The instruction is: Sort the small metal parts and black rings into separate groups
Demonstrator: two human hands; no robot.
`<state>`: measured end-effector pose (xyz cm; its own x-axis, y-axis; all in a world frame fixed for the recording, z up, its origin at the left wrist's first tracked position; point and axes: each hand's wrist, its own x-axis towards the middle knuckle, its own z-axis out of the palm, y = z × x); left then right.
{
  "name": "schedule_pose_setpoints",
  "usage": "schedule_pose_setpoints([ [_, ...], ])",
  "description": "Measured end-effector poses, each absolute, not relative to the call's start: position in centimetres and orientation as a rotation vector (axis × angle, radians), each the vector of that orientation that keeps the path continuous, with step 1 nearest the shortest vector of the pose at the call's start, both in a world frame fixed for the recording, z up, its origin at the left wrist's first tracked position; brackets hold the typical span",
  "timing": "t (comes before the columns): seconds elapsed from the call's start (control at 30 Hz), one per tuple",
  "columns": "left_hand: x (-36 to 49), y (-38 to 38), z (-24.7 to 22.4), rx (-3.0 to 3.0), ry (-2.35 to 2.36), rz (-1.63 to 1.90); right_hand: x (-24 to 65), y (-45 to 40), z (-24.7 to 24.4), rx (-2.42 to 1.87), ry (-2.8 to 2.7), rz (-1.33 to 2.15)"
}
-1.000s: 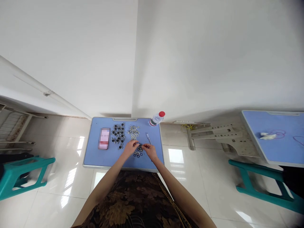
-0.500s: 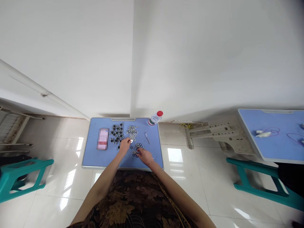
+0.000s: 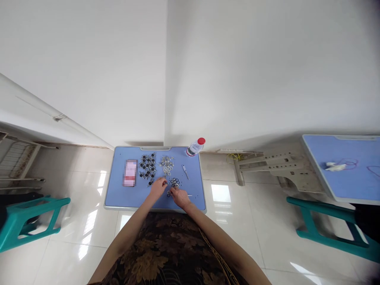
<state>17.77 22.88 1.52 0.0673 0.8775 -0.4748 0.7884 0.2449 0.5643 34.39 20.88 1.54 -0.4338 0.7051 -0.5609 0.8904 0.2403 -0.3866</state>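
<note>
My left hand (image 3: pixel 158 187) is closed in a pinch over the blue table (image 3: pixel 115 200); what sits between its fingertips is too small to make out. Close beside it, my right hand (image 3: pixel 179 196) has its fingers pressed together at the near side of some dark and pale rings (image 3: pixel 174 182), and its fingertips hide whatever they grip. Beyond my left hand lie many screw-like parts with round black heads (image 3: pixel 147 165). To their right are small metal pieces (image 3: pixel 166 161), with pale rings (image 3: pixel 168 171) just nearer to me.
A pink-screened phone (image 3: pixel 130 173) lies at the left. On the right are a pen (image 3: pixel 185 171) and a red-capped bottle (image 3: pixel 196 147) at the back edge. Green stools (image 3: pixel 35 217) flank the table, and a second blue table (image 3: pixel 350 186) stands far right.
My left hand has moved nearer to me and toward my right hand; the white ring seen at its fingertips no longer shows. The right hand stays near the rings. The view has shifted slightly.
</note>
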Motion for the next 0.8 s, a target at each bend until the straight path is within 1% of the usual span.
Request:
schedule_pose_setpoints([
  [0.17, 18.9, 20.3, 2.0, 1.649, 1.622, -0.015, 35.0, 21.0, 1.2, 1.609, 2.215, -0.984],
  [0.37, 19.8, 19.8, 1.9, 1.761, 1.635, -0.143, 35.2, 20.8, 1.4, 1.692, 2.196, -1.002],
  [0.53, 20.1, 20.1, 2.0, 1.799, 1.619, -0.197, 35.7, 19.5, 1.4, 1.695, 2.193, -1.044],
  [0.8, 20.3, 20.1, 2.0, 1.821, 1.63, -0.198, 35.5, 19.1, 1.4, 1.671, 2.166, -1.021],
])
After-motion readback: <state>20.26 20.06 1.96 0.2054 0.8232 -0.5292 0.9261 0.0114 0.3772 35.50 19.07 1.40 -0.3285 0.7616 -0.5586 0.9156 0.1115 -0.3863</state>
